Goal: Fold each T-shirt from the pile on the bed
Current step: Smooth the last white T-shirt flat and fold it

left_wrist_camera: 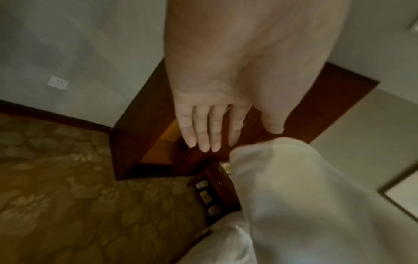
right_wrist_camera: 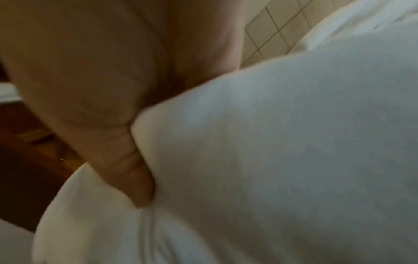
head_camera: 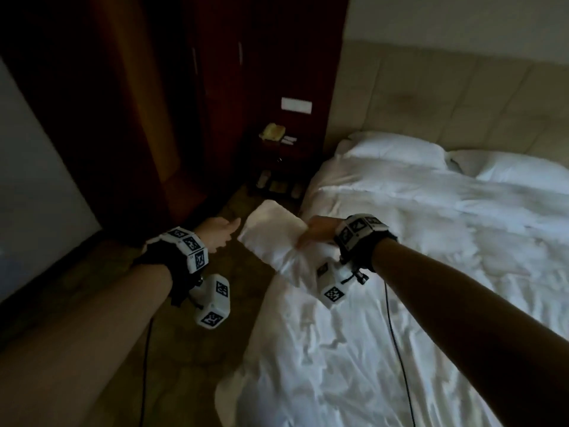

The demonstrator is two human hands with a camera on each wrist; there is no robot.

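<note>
A white folded T-shirt [head_camera: 272, 234] hangs in the air over the left edge of the bed [head_camera: 415, 257]. My right hand [head_camera: 317, 231] grips its right side, with the thumb [right_wrist_camera: 133, 178] pressed into the cloth [right_wrist_camera: 271, 160]. Just left of the shirt, my left hand [head_camera: 220, 232] is off the cloth, its fingers [left_wrist_camera: 208, 128] straight and together. The shirt [left_wrist_camera: 294, 196] fills the lower right of the left wrist view. No pile of shirts shows in any view.
The bed has a rumpled white duvet and two pillows [head_camera: 397, 149] against a beige padded headboard [head_camera: 462, 87]. A dark wooden nightstand [head_camera: 277, 155] with a telephone [head_camera: 272, 132] stands left of the bed beside a tall wardrobe [head_camera: 154, 103]. Patterned carpet [left_wrist_camera: 68, 196] covers the floor.
</note>
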